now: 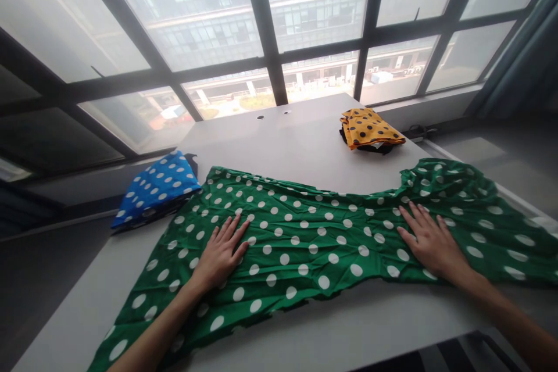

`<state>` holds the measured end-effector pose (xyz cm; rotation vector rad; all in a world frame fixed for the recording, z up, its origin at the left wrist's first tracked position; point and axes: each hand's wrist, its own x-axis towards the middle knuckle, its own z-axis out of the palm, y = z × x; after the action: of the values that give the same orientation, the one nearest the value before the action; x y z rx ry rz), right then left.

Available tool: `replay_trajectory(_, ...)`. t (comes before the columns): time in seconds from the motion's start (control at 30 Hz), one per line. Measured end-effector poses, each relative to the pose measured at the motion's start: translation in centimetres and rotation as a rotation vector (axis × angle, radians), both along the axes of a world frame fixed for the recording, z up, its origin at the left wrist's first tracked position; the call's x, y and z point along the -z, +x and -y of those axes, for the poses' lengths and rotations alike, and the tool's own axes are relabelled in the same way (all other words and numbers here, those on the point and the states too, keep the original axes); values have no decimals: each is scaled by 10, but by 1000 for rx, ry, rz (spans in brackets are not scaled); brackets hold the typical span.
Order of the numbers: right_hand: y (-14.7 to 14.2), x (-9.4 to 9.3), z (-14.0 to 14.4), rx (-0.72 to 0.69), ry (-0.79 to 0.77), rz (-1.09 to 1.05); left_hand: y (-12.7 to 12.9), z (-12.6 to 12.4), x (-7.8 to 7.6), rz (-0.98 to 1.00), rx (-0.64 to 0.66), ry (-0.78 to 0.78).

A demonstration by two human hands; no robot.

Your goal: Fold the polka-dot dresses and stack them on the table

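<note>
A green garment with white polka dots lies spread across the table, wrinkled in places. It looks like a dress, with a gathered part at the right and a wide flared end at the left. My left hand rests flat on the left part of the cloth, fingers spread. Flat on the cloth near the narrower, gathered part at the right is my right hand, its fingers also apart. Neither hand grips anything.
On the white table, a folded blue polka-dot cloth lies at the left edge. A folded yellow cloth with dark dots sits at the back right, over something black. Large windows stand behind, and a curtain hangs at right.
</note>
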<state>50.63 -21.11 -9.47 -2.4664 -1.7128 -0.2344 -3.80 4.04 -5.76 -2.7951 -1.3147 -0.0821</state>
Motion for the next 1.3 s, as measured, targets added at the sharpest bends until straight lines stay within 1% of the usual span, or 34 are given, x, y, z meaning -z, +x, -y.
replay_trajectory(0.13, 5, 2, -5, -52, 7, -11, -9, 25, -3, 0, -41, -19)
replay_trajectory(0.23, -3, 2, -15, -67, -6, -13, -21, 33, -3, 6, -69, -27)
replay_trajectory(0.33, -17, 2, -24, -75, -12, 1, -33, 36, -4, 10, -96, -42)
replay_trajectory(0.43, -27, -2, -29, -95, -11, -10, -39, 36, -7, 25, -114, -57)
replay_trajectory(0.53, -28, -9, -38, -87, -25, -89, -38, 34, -13, 33, -122, -97)
replay_trajectory(0.6, -27, -14, -46, -54, -5, -128, -31, 32, -18, 47, -131, -117)
replay_trajectory(0.67, -26, -16, -54, -11, 22, -124, -18, 31, -24, 79, -122, -105)
replay_trajectory(0.77, -29, -14, -60, 23, 2, -90, 14, 32, -33, 130, -44, -98)
replay_trajectory(0.9, -39, -9, -58, 33, -24, -66, 63, 35, -36, 146, 85, -185)
replay_trajectory(1.03, -57, -6, -52, -10, 2, -63, 111, 42, -40, 157, 208, -262)
replay_trajectory(1.1, -69, -6, -52, -39, 23, -68, 137, 49, -47, 164, 292, -284)
replay_trajectory(1.2, -82, -9, -56, -67, 49, -108, 181, 63, -58, 185, 461, -286)
replay_trajectory(1.3, -82, -18, -60, -91, 74, -234, 223, 76, -63, 207, 620, -272)
